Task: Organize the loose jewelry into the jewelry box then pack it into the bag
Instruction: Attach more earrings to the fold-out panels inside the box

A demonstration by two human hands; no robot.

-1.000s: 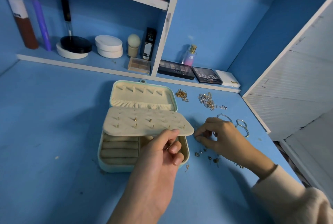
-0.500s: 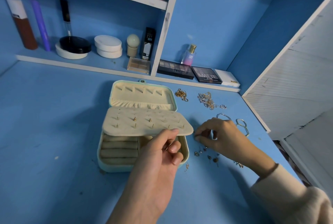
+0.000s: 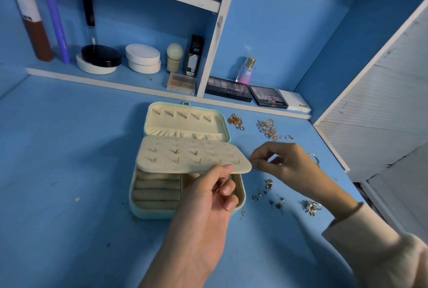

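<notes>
Head view: earring-loading step, jewelry box (image 3: 139, 206) open on the counter (image 3: 69, 171).
Left hand (image 3: 208, 197) grips the earring panel (image 3: 192, 155) by its front edge, propping it above the box. Right hand (image 3: 284, 162) pinches thumb to forefinger at the panel's right corner, apparently on a stud too small to see. Next it needs a free hole. Loose earrings (image 3: 268, 195) lie just right of the box and chains (image 3: 271, 129) behind, with the white side wall (image 3: 370, 114) hemming in that side.
</notes>
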